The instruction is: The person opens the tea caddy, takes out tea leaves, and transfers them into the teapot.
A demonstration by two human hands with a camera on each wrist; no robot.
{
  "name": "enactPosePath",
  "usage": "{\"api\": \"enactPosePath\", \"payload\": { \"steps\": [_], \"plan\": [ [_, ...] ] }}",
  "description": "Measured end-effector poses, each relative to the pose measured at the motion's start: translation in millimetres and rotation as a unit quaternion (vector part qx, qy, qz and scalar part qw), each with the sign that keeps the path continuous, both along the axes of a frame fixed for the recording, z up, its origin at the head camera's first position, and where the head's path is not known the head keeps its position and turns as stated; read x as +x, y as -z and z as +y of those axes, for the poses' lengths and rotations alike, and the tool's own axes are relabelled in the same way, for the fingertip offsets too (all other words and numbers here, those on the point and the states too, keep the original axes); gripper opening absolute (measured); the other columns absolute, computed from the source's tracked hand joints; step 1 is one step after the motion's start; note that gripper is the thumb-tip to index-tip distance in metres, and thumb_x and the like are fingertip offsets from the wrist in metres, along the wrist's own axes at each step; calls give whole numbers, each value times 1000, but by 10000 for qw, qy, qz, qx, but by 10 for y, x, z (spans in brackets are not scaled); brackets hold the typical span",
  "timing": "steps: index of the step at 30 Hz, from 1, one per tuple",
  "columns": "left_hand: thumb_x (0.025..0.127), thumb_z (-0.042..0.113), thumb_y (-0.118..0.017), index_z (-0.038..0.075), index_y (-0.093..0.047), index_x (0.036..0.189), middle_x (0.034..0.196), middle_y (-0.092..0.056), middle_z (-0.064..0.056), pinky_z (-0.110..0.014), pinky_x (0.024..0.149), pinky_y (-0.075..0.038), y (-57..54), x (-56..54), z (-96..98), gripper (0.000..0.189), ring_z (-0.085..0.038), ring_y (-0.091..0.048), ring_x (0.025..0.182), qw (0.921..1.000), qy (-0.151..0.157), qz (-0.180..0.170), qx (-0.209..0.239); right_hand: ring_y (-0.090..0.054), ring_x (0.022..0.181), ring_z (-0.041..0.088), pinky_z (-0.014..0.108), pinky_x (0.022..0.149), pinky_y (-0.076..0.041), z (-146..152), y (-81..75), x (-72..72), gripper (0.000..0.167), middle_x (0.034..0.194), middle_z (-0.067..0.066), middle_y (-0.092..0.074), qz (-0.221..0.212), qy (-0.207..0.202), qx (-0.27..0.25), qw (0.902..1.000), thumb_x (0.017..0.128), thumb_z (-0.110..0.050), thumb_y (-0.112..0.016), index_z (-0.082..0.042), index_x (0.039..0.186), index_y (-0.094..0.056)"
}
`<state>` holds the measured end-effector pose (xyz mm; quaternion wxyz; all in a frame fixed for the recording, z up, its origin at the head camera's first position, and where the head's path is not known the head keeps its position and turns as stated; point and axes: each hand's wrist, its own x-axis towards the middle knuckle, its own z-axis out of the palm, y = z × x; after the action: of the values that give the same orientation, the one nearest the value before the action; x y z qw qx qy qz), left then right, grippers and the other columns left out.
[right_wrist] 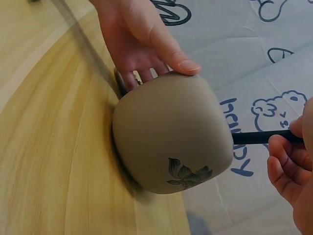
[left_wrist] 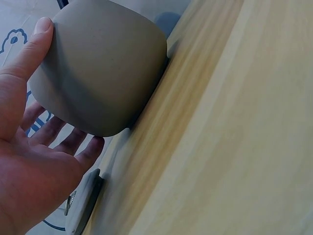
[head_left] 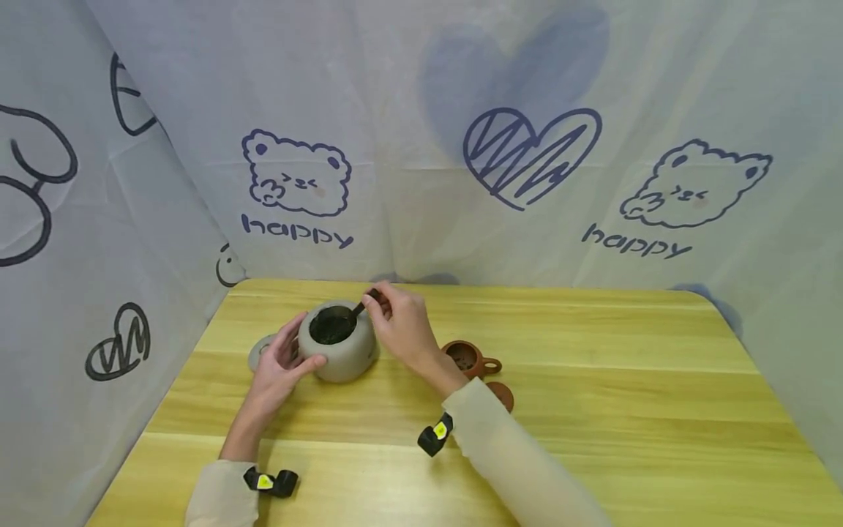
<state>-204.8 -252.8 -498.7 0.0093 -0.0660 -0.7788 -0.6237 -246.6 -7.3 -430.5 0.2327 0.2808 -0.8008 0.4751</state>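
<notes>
A grey round jar (head_left: 345,359) with a dark, wide mouth stands on the table, a leaf motif on its side in the right wrist view. My left hand (head_left: 279,366) holds the jar from the left, thumb on the near side and fingers around the far side. My right hand (head_left: 405,322) pinches the thin dark handle of a spoon (right_wrist: 254,137), which slants down into the jar's mouth. The spoon's lower end is in the jar's dark inside and hard to make out. The jar's grey lid (left_wrist: 87,203) lies on the table behind my left hand.
A reddish-brown clay teapot (head_left: 492,364), lidless with dark bits inside, sits right of the jar, partly behind my right forearm. Its round lid (head_left: 503,395) lies just in front. White cloth (head_left: 408,212) with drawings hangs behind the wooden table (head_left: 626,410).
</notes>
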Motion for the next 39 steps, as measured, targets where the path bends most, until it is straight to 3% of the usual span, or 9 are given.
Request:
{"api": "enactPosePath", "payload": {
  "steps": [6, 11, 15, 18, 24, 34, 39],
  "plan": [
    [95, 12, -76, 15, -27, 163, 166, -29, -7, -54, 121, -27, 15, 5, -8, 84, -28, -25, 153, 10000, -23, 46, -16, -56, 64, 10, 20, 58, -47, -72, 38, -4, 11, 80, 2, -67, 265, -42, 519, 9983, 102, -9, -63, -5, 97, -72],
    [96, 14, -75, 17, -26, 164, 166, -29, -7, -41, 120, -31, 22, 12, -5, 84, -26, -26, 153, 10000, 13, 11, -66, -60, 69, 11, 22, 62, -50, -101, 82, 15, 9, 87, 3, -70, 162, -44, 781, 9968, 101, -8, -65, -7, 97, -72],
    [96, 13, -75, 18, -27, 164, 166, -30, -6, -43, 121, -31, 32, 18, -5, 83, -25, -26, 153, 10000, -26, 14, -92, -59, 69, 11, 21, 62, -49, -115, 114, 24, 10, 86, 3, -70, 4, -116, 875, 9961, 102, -11, -64, -6, 98, -73],
    [96, 13, -75, 18, -27, 164, 166, -30, -5, -47, 121, -29, 37, 19, -6, 83, -25, -26, 153, 10000, -29, 18, -73, -55, 65, 10, 21, 59, -47, -123, 133, 27, 12, 81, 2, -67, -155, -175, 829, 9963, 102, -11, -64, -6, 99, -73],
    [96, 13, -75, 16, -26, 164, 166, -29, -6, -43, 121, -29, 29, 11, -8, 83, -26, -26, 153, 10000, 0, 21, -34, -54, 65, 10, 22, 59, -46, -137, 130, 38, 12, 80, 2, -67, -432, -152, 613, 9971, 101, -11, -64, -6, 99, -75],
    [96, 13, -75, 17, -26, 164, 166, -29, -7, -51, 121, -28, 41, 8, -9, 84, -26, -26, 153, 10000, -15, 37, -28, -52, 61, 10, 22, 57, -43, -169, 164, 53, 17, 71, -4, -60, -1358, -299, 319, 9898, 103, -15, -63, -7, 95, -75],
    [96, 13, -75, 17, -27, 164, 166, -30, -7, -40, 120, -33, 49, 4, -11, 84, -26, -27, 152, 10000, -15, 40, 2, -54, 62, 10, 22, 57, -45, -184, 187, 53, 18, 70, -4, -60, -1363, -236, 212, 9902, 103, -15, -63, -4, 96, -75]
  ]
}}
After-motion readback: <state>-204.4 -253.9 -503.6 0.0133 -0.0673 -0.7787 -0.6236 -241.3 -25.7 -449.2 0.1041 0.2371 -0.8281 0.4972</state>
